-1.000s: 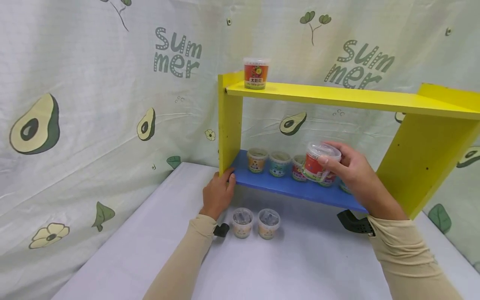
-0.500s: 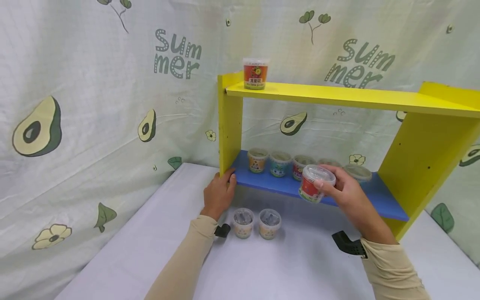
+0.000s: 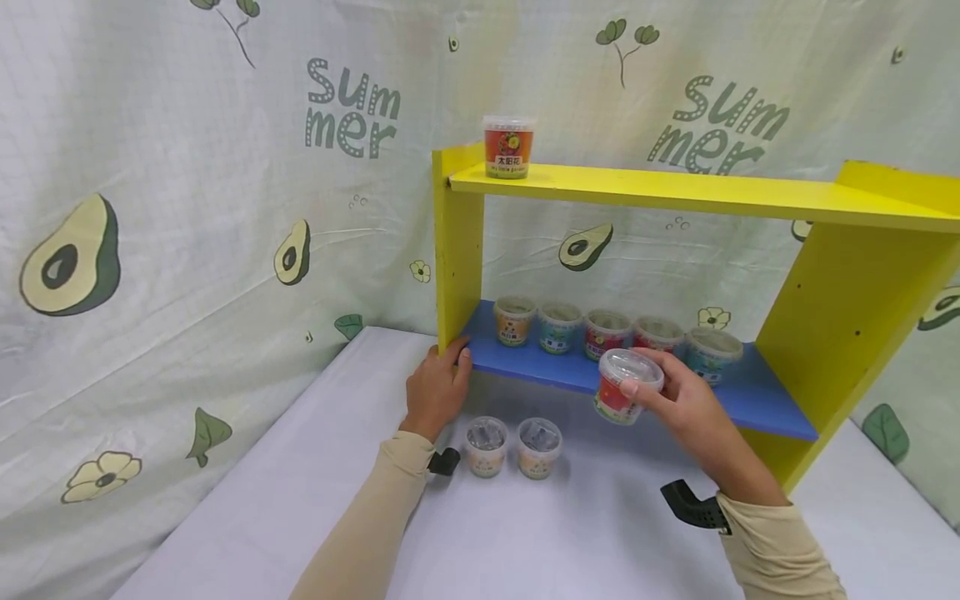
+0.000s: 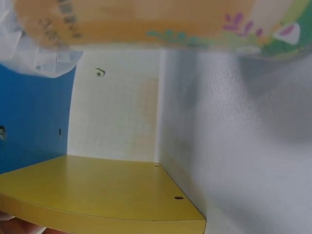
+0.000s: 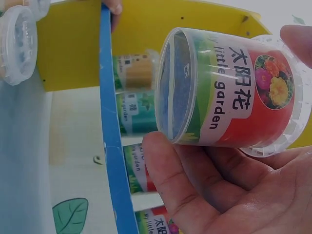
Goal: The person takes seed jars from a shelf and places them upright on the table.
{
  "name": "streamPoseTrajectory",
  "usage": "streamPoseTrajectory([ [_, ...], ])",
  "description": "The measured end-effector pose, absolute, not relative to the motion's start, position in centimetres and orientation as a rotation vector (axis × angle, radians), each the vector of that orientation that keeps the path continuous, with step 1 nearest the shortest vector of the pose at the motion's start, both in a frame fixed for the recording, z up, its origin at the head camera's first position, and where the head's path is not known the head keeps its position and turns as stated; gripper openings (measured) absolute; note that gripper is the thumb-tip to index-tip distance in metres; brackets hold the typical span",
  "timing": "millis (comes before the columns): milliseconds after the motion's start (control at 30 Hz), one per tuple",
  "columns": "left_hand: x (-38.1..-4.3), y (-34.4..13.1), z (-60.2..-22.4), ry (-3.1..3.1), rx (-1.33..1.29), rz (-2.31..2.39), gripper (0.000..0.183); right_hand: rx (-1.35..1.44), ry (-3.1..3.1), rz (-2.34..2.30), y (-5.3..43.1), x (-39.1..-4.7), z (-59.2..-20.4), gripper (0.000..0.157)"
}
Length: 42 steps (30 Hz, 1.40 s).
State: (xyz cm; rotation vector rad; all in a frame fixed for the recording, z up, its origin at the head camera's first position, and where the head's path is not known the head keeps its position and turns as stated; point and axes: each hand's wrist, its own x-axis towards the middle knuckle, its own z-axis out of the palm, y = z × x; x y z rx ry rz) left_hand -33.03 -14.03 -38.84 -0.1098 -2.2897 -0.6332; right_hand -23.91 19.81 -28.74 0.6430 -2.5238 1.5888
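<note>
My right hand holds a red-labelled plastic cup with a clear lid, in front of the blue shelf board. The right wrist view shows the cup lying sideways in that picture, fingers under it and thumb at the lid end. Behind it on the blue board stand several lidded cups in a row, among them an orange-labelled cup, a teal cup and a blue cup at the right. My left hand grips the shelf unit's left yellow side panel at the blue board's corner.
Two lidded cups with pale orange labels, the left cup and the right cup, stand on the white table below the shelf. Another red-orange cup sits at the left end of the yellow top board. A patterned cloth hangs behind.
My right hand has brought the red-labelled cup down and slightly left, out in front of the blue board, uncovering the cups behind it. The left hand keeps its place.
</note>
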Motion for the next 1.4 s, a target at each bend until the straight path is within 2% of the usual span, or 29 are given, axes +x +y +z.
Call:
streamPoseTrajectory([
  [1400, -32.8, -14.1, -38.7, -2.292, -0.121, -0.636, 0.045, 0.604, -2.59, 1.592, 21.0, -23.6, -30.6, 0.062],
])
